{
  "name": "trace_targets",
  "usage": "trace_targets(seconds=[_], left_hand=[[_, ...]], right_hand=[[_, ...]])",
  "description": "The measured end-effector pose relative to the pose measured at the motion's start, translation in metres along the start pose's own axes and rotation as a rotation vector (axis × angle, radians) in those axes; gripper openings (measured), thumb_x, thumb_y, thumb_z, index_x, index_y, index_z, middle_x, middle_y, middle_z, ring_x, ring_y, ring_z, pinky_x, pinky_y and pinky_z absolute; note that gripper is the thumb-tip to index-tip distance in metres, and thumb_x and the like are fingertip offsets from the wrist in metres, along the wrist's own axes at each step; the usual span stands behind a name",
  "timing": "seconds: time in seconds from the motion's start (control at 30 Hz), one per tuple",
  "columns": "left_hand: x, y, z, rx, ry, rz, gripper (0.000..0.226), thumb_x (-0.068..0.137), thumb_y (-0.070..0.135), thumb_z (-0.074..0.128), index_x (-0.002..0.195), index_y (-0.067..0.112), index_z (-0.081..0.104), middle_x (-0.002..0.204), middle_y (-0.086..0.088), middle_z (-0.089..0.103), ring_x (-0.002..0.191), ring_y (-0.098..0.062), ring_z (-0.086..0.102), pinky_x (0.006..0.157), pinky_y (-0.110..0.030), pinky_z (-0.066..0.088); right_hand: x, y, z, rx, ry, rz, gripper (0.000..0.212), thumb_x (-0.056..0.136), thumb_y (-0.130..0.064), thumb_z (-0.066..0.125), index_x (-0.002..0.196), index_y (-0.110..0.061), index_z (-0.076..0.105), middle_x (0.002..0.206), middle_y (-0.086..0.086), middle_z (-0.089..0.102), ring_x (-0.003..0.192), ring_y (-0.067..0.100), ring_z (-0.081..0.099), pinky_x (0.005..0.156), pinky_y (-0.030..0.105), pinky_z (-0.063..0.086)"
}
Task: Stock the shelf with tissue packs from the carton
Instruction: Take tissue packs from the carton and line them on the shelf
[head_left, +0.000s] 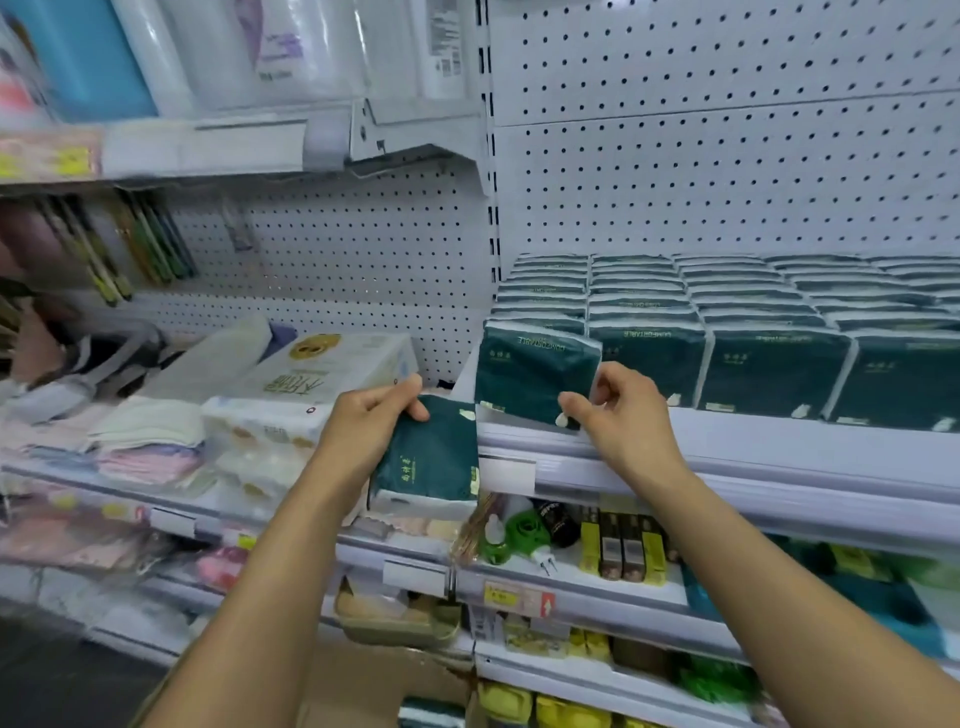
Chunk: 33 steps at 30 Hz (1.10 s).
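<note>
Tissue packs (727, 332) are filling the shelf (779, 447) rows at right; right hand (621, 415) is pinching the leftmost front pack (530, 376) to square it, while left hand (371, 421) is gripping a spare pack (431, 457) just left, ready to place.

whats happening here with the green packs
A person is stocking a store shelf with dark green tissue packs. The left hand grips one pack in front of the shelf edge. The right hand pinches the lower corner of the leftmost front pack, which sits tilted. Rows of the same packs already fill the shelf to the right.
</note>
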<state>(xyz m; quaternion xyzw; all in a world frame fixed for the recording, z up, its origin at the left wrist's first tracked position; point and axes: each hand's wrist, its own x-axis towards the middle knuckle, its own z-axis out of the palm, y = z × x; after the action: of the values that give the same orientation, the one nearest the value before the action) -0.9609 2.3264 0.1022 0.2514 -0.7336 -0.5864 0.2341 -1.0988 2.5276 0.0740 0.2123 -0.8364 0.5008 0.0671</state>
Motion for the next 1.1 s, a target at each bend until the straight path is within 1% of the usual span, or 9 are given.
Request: trace_targets(seconds=[0.23,0.47,0.6,0.7,0.77,0.87,0.93,1.0,1.1], left_hand=[[0.006,-0.004,-0.008,-0.146,0.007,-0.059,0.037,0.094,0.037,0.063,0.061,0.019,0.061,0.073,-0.006,0.066,0.071,-0.024,0.064,0.058,-0.029,0.046],[0.004,-0.005,-0.002,-0.07,-0.125,-0.017,0.029,0.088,0.007,0.05,0.072,0.022,0.068,0.075,0.007,0.066,0.075,-0.016,0.058,0.06,-0.027,0.04],[0.005,-0.003,0.0,-0.091,-0.217,-0.001,0.045,0.084,0.0,0.043,0.091,0.028,0.078,0.104,0.002,0.074,0.101,-0.026,0.066,0.087,-0.041,0.054],[0.003,0.003,0.006,-0.075,-0.372,0.071,0.06,0.082,0.002,0.047,0.117,0.045,0.069,0.121,0.001,0.067,0.112,-0.024,0.063,0.098,-0.041,0.053],[0.0,0.01,0.013,-0.016,-0.53,0.111,0.071,0.086,-0.002,0.049,0.131,0.052,0.053,0.119,-0.002,0.065,0.105,-0.022,0.065,0.089,-0.036,0.057],[-0.003,0.017,0.03,0.035,-0.658,0.163,0.078,0.08,0.004,0.062,0.14,0.047,0.037,0.126,-0.004,0.061,0.102,-0.021,0.068,0.083,-0.036,0.058],[-0.004,0.022,0.044,0.065,-0.635,0.23,0.076,0.079,0.008,0.068,0.14,0.04,0.037,0.123,0.002,0.061,0.096,-0.016,0.07,0.08,-0.035,0.058],[-0.002,0.025,0.058,0.016,-0.509,0.29,0.058,0.085,0.011,0.073,0.133,0.032,0.046,0.114,0.003,0.065,0.087,-0.012,0.07,0.074,-0.031,0.058],[0.008,0.023,0.074,-0.1,-0.055,0.379,0.028,0.09,0.018,0.069,0.115,0.024,0.056,0.106,0.003,0.064,0.087,-0.01,0.064,0.073,-0.027,0.05]], right_hand=[[0.014,-0.002,0.015,-0.114,0.013,0.062,0.027,0.088,-0.032,0.068,0.075,-0.019,0.048,0.066,-0.003,0.05,0.066,0.019,0.048,0.064,0.036,0.044],[0.01,-0.003,0.016,-0.153,0.105,0.108,0.028,0.091,-0.031,0.066,0.102,-0.016,0.045,0.076,-0.006,0.055,0.076,0.019,0.054,0.062,0.033,0.038],[0.006,-0.007,0.009,-0.192,0.088,0.071,0.03,0.09,-0.034,0.066,0.1,-0.016,0.044,0.074,-0.005,0.053,0.073,0.02,0.054,0.06,0.035,0.04],[-0.008,-0.014,-0.001,-0.065,0.13,-0.084,0.024,0.092,-0.035,0.062,0.095,-0.017,0.047,0.073,-0.003,0.053,0.071,0.018,0.053,0.064,0.04,0.046],[-0.02,-0.022,-0.011,0.101,0.043,-0.18,0.024,0.091,-0.041,0.062,0.089,-0.019,0.054,0.077,-0.004,0.058,0.072,0.013,0.053,0.067,0.034,0.046],[-0.032,-0.035,-0.026,0.161,-0.397,-0.151,0.038,0.082,-0.055,0.065,0.102,-0.022,0.065,0.094,-0.009,0.068,0.084,0.003,0.061,0.074,0.021,0.05],[-0.032,-0.034,-0.036,0.159,-0.52,-0.084,0.037,0.081,-0.043,0.073,0.109,-0.02,0.066,0.099,-0.007,0.071,0.088,0.002,0.067,0.075,0.021,0.055],[-0.028,-0.028,-0.047,0.208,-0.461,-0.037,0.025,0.083,-0.03,0.076,0.1,-0.013,0.068,0.089,-0.002,0.073,0.077,0.004,0.067,0.066,0.018,0.052],[-0.025,-0.012,-0.064,0.281,-0.264,-0.006,0.019,0.085,-0.025,0.074,0.093,-0.01,0.066,0.086,0.004,0.07,0.073,0.006,0.065,0.061,0.017,0.05]])
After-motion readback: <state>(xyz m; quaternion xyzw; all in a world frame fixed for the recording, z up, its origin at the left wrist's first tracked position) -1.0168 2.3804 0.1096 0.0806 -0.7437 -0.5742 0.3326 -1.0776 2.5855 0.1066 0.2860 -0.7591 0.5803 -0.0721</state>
